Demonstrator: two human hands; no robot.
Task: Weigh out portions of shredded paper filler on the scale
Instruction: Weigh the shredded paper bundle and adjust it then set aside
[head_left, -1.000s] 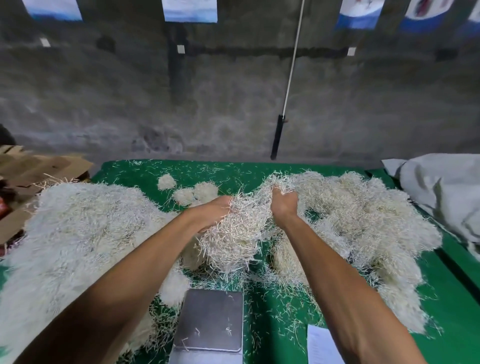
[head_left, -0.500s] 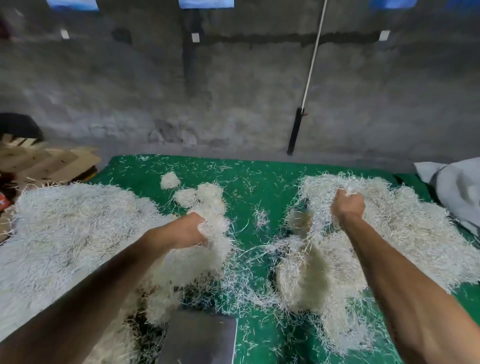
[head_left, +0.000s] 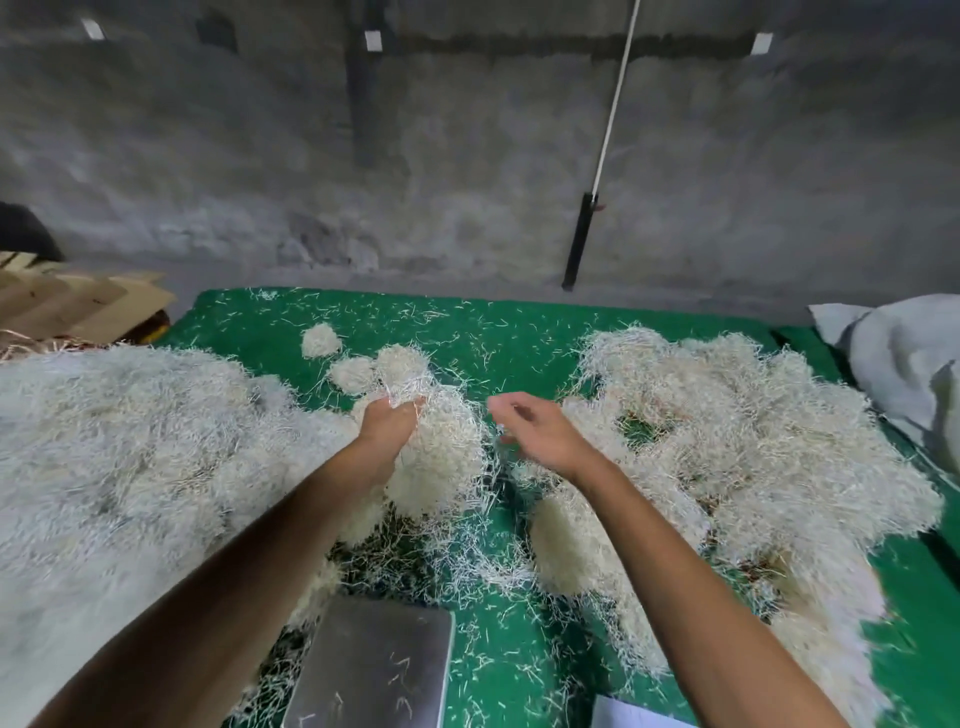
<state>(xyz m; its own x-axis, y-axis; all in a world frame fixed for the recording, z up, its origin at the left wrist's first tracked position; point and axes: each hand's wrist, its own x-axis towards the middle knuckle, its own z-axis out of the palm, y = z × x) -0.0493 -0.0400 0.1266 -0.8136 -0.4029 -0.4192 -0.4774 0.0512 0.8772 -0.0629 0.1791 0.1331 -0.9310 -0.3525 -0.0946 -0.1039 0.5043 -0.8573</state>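
Observation:
My left hand (head_left: 388, 422) grips a hanging clump of pale shredded paper filler (head_left: 441, 457) above the green table (head_left: 519, 338). My right hand (head_left: 535, 431) hovers just right of that clump with relaxed fingers and holds nothing. The steel scale platform (head_left: 374, 670) lies at the near edge below my hands, with only a few stray shreds on it. A big heap of filler (head_left: 119, 457) spreads on the left and another heap (head_left: 727, 441) on the right.
Three small rounded portions of filler (head_left: 321, 340) sit on the green cloth behind my hands. Cardboard sheets (head_left: 78, 306) lie at the far left, a grey sack (head_left: 904, 358) at the right, a white paper (head_left: 628, 714) at the bottom edge. A pole (head_left: 597, 171) leans on the concrete wall.
My hands pulled the clump apart, then my right hand let go of the right heap and swung back toward the left hand. The left hand kept its clump and lifted it a little.

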